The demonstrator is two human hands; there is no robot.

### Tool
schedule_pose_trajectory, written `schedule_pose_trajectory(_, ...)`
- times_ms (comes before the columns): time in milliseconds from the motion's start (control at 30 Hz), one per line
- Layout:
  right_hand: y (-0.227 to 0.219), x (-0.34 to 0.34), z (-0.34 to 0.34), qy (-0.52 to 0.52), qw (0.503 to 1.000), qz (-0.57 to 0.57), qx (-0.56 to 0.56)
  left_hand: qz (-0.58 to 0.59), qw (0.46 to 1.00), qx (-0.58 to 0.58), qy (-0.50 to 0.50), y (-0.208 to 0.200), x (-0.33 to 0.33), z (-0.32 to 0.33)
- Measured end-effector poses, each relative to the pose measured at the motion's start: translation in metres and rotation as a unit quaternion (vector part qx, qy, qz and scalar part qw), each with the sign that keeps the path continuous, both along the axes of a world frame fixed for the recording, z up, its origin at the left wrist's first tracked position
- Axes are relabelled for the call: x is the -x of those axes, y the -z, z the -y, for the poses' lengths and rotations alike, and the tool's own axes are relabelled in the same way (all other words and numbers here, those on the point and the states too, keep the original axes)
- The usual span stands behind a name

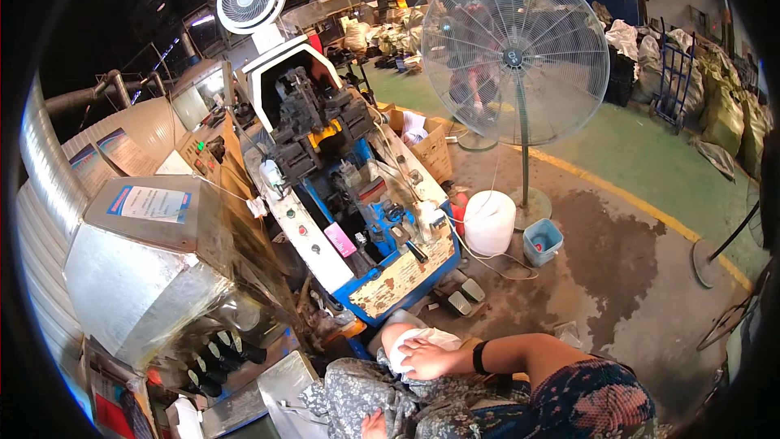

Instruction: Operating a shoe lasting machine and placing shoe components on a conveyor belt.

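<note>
My right hand [429, 358] lies over a crumpled white cloth [418, 340] on my knee, its fingers bent onto the cloth. A black band [479, 358] circles that wrist. Low in the view, my left hand [374, 425] rests on the grey flowered fabric [357, 386] over my lap. Only part of it shows; its fingers lie fairly flat, with nothing visible in them. In front of my knees stands a large white and blue machine [406, 280] with dark metal parts, and a pink card [340, 239] lies on it.
Left of me, a metal cabinet [134, 276] has several black shoes [213, 370] in its opening. Foot pedals [461, 302] sit under the machine. A white drum [489, 223], a light blue bucket [543, 242] and a big standing fan [515, 57] are to the right, on partly wet floor.
</note>
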State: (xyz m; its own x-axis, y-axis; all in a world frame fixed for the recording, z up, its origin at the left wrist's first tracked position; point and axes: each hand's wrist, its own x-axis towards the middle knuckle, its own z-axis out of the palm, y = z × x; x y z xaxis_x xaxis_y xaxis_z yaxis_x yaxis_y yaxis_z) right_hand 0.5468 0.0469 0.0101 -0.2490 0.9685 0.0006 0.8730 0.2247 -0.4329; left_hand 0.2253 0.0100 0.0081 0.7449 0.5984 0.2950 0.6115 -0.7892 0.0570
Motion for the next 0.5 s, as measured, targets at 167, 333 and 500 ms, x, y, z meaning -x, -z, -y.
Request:
schedule_pose_trajectory(167, 0.007, 0.0, -0.006, -0.003, 1.0, 0.01, -0.008, -0.009, 1.0, 0.023, -0.015, 0.016, 0.002, -0.011)
schedule_pose_trajectory(333, 0.008, 0.002, -0.007, 0.013, 0.994, 0.011, -0.109, -0.018, 0.998, 0.047, -0.039, 0.023, 0.004, -0.024)
schedule_pose_trajectory(500, 0.01, -0.007, -0.006, 0.014, 0.995, 0.011, -0.099, 0.024, 0.998, -0.039, 0.042, 0.005, -0.014, -0.032)
